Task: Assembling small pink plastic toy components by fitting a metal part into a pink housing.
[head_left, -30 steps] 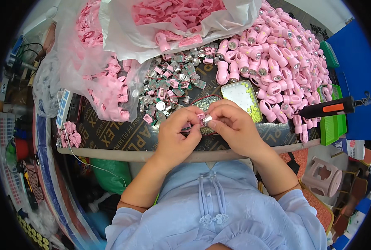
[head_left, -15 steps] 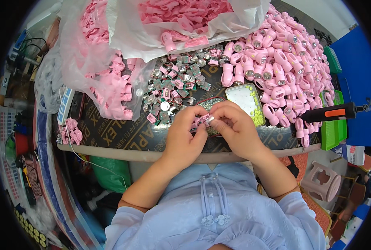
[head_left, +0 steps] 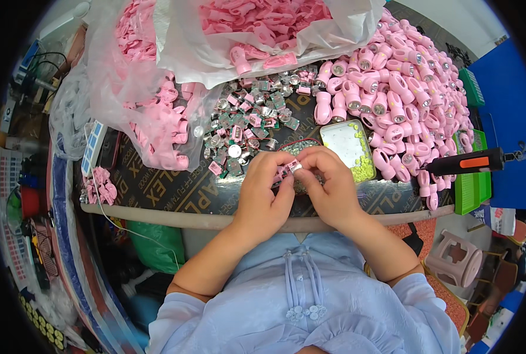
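My left hand [head_left: 264, 193] pinches a small pink and silver torch module [head_left: 294, 166] over the near part of the table. From the other side, the fingertips of my right hand [head_left: 332, 187] close on the silver end of the same piece. Both hands are closed, and fingers hide much of it. Just beyond them lies a loose pile of similar modules [head_left: 252, 120], with silver cups, green boards and pink blocks. A shallow container of small metal parts [head_left: 301, 143] is partly covered by my hands. To the right sits a metal tray [head_left: 347, 143] with small yellow-green pieces along its side.
A large heap of pink torches [head_left: 402, 88] fills the right. Bags of pink shells [head_left: 263, 20] stand at the back and left [head_left: 157, 118]. A black electric screwdriver [head_left: 466, 161] hangs at the right, near a green basket [head_left: 474, 177]. A white power strip [head_left: 93, 147] lies left.
My right hand has shifted slightly, its thumb and fingers resettling on the silver end of the module. The left hand stays almost in place.
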Action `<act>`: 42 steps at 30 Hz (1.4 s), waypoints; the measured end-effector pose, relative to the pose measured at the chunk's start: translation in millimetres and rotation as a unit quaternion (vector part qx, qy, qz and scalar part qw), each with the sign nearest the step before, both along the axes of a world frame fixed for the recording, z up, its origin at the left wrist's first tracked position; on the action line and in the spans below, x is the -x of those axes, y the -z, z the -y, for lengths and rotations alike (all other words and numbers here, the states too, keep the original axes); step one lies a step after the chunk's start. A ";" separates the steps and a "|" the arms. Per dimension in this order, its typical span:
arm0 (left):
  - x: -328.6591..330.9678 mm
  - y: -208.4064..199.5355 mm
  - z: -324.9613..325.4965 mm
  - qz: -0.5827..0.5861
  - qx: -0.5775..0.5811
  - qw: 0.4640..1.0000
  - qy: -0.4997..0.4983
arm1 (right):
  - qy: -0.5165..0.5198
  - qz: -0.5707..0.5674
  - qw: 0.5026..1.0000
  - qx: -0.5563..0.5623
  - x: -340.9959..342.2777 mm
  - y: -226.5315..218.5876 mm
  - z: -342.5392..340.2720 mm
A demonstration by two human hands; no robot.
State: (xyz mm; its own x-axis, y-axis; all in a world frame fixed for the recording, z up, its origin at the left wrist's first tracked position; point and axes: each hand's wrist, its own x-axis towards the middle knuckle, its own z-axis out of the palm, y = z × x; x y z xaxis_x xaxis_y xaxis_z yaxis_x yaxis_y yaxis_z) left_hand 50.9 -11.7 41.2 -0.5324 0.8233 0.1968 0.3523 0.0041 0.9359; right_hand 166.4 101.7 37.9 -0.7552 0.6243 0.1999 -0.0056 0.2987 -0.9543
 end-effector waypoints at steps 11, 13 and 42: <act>-0.2 -12.1 -0.3 -0.076 0.018 0.997 0.026 | 0.051 -0.018 0.998 -0.034 -2.4 4.4 6.6; -0.8 -10.5 0.5 -0.031 0.028 0.999 0.034 | 0.012 -0.025 0.996 0.087 -5.2 7.7 3.2; 34.5 2.8 -14.7 0.519 0.012 0.848 0.108 | -0.143 0.142 0.913 -0.354 -39.8 -33.9 -87.5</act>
